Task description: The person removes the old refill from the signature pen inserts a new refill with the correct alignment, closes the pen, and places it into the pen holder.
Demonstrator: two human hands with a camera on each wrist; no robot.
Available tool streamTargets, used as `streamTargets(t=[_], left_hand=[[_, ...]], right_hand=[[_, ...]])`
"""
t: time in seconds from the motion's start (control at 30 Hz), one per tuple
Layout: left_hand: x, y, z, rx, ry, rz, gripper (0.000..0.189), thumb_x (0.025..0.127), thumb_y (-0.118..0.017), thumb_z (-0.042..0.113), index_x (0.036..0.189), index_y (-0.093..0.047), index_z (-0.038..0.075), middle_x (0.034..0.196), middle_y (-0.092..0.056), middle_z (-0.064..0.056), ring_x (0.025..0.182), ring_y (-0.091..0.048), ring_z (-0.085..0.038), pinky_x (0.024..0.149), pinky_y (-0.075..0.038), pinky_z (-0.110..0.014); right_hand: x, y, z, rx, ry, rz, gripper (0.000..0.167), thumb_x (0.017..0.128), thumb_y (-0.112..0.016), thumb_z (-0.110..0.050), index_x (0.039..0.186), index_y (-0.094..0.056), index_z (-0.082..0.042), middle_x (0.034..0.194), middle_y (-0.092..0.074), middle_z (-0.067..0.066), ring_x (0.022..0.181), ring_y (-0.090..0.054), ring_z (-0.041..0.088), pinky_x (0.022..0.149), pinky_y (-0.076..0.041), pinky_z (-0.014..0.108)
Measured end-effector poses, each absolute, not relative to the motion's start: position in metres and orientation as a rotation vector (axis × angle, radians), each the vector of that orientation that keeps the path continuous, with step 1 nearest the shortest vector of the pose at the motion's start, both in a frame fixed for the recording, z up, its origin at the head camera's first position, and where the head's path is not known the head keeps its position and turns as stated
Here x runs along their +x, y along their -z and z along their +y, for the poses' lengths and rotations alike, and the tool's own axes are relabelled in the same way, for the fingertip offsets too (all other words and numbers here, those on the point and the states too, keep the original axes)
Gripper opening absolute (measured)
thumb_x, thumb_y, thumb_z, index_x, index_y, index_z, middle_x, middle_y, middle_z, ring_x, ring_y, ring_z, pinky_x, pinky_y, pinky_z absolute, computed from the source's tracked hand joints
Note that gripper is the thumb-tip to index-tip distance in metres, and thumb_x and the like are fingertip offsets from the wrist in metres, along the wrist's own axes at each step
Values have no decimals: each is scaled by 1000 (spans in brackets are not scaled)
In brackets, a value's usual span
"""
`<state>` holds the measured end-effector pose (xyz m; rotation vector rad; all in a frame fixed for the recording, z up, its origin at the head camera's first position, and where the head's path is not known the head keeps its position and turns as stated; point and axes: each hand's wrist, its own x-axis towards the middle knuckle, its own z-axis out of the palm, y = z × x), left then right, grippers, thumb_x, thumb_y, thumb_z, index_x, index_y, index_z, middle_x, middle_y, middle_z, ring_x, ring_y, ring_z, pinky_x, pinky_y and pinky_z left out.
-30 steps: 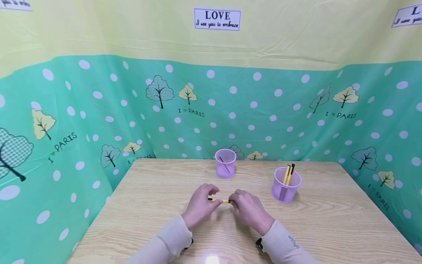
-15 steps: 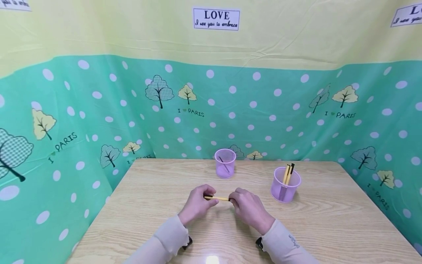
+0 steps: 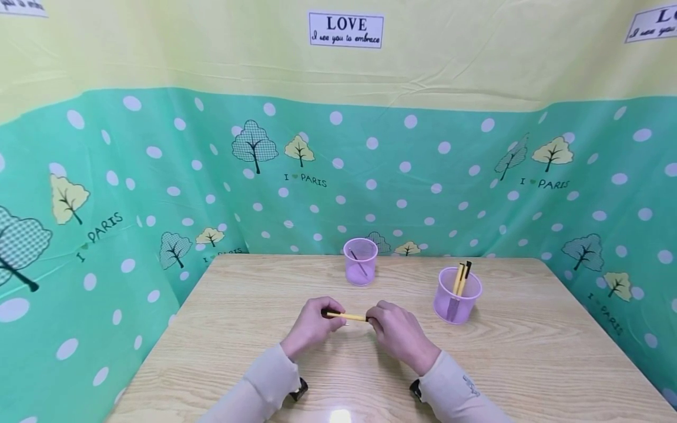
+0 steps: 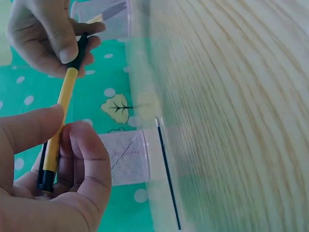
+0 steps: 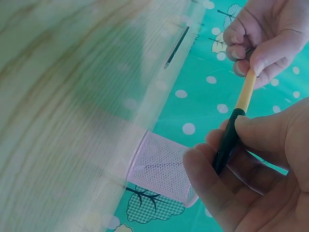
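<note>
Between my two hands is a yellow ballpoint pen (image 3: pixel 350 317) with a black grip section and a black clip end. My left hand (image 3: pixel 312 326) holds the clip end, thumb on the yellow barrel and fingers curled beneath. My right hand (image 3: pixel 400 335) pinches the black grip section (image 5: pixel 228 140) between thumb and fingers. A thin dark pen refill (image 4: pixel 168 174) with a silvery tip lies on the table under the hands; in the head view it is mostly hidden by the left hand.
A lavender mesh pen cup (image 3: pixel 361 276) with a thin dark stick in it stands at the table's back. Farther right, a second lavender cup (image 3: pixel 452 308) holds yellow pens (image 3: pixel 462 282) with black ends. The wooden table (image 3: pixel 529 352) meets a green curtain (image 3: pixel 338 200).
My left hand has shifted slightly left, its fingers coming together round the pen's clip end. That end has risen and moved left. The right hand has stayed nearly still.
</note>
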<state>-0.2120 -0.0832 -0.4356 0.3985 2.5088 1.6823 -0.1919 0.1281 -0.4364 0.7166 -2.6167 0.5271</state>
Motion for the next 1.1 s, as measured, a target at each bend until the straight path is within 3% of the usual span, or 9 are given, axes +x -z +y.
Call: streamTargets(t=[0.17, 0.37, 0.67, 1.1], left_hand=[[-214, 436, -84, 331, -1879, 2300, 17, 81, -71, 0, 97, -65, -4, 83, -64, -9, 72, -65, -23, 69, -56, -38], [-215, 438, -84, 246, -2050, 2095, 31, 85, -67, 2, 110, -56, -12, 87, -64, -12, 77, -66, -22, 78, -56, -38], [-215, 441, -78, 188, -2242, 1898, 29, 85, -66, -4, 108, -53, -16, 87, -65, -15, 80, -67, -22, 83, -54, -39], [-213, 446, -69, 57, -2452, 1691, 27, 83, -69, -3, 105, -54, -11, 89, -66, -13, 82, -69, -23, 84, -54, -36]], right_hand=[[-192, 436, 128, 719, -548, -2614, 7, 86, -69, -10, 90, -71, -16, 75, -54, -10, 63, -50, 4, 55, -46, 24], [-192, 436, 128, 712, -558, -2617, 8, 86, -68, -10, 91, -71, -16, 75, -54, -11, 62, -49, 3, 54, -45, 23], [-193, 436, 128, 712, -566, -2606, 8, 86, -68, -9, 91, -71, -15, 76, -55, -10, 63, -50, 3, 55, -46, 24], [-194, 438, 127, 713, -568, -2617, 8, 86, -68, -9, 92, -71, -12, 77, -56, -8, 63, -51, 4, 55, -47, 23]])
